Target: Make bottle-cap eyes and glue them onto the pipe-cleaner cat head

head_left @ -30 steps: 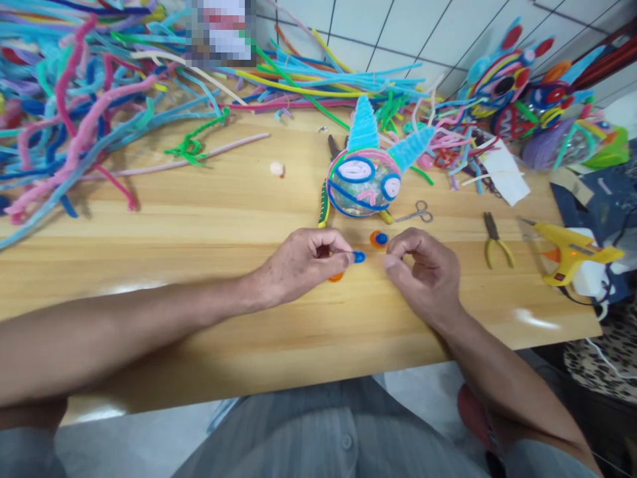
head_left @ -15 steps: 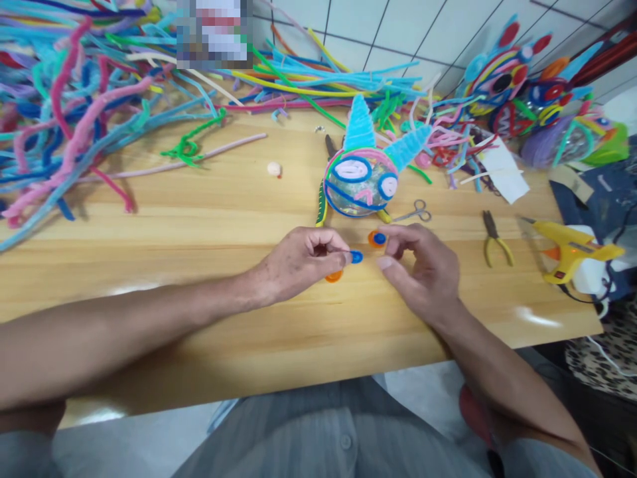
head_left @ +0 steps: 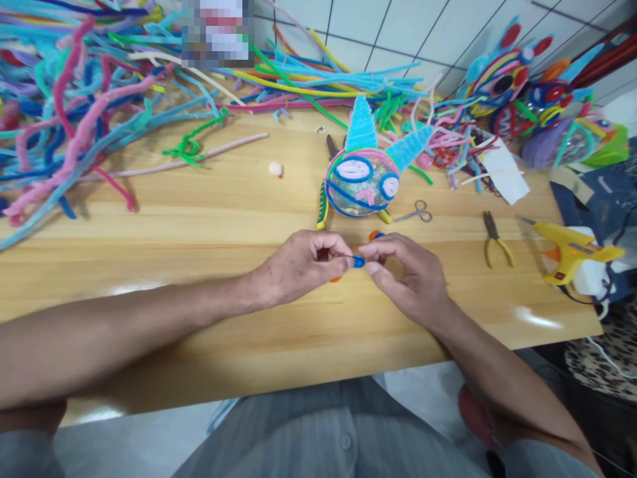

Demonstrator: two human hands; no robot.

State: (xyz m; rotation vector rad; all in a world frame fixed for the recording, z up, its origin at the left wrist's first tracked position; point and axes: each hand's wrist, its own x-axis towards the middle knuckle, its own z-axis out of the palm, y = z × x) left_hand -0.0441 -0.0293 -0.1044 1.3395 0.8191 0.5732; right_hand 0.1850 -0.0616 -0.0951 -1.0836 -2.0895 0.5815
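My left hand (head_left: 308, 269) pinches a small blue pipe-cleaner coil (head_left: 358, 262) between thumb and forefinger. From the other side, the thumb and forefinger of my right hand (head_left: 411, 275) close on the coil's right edge. An orange coil (head_left: 335, 279) lies on the table, mostly hidden beneath my left fingertips. Just behind my right fingers is another orange coil (head_left: 374, 235) with a blue centre, partly covered. Beyond both hands sits a clear round body (head_left: 361, 182) trimmed with pipe cleaners, with two light-blue pointed ears, white eyes ringed in blue and a pink nose.
Green-and-yellow-handled pliers (head_left: 322, 206) lie partly behind the round body, near small scissors (head_left: 418, 211). To the right are yellow-handled pliers (head_left: 492, 242) and a yellow glue gun (head_left: 572, 249). Pipe cleaners (head_left: 79, 113) heap up at left; finished figures (head_left: 502, 79) stand at the back right.
My right hand has moved left and closed on the edge of the blue coil, covering more of the orange-and-blue one. My left hand still pinches the coil.
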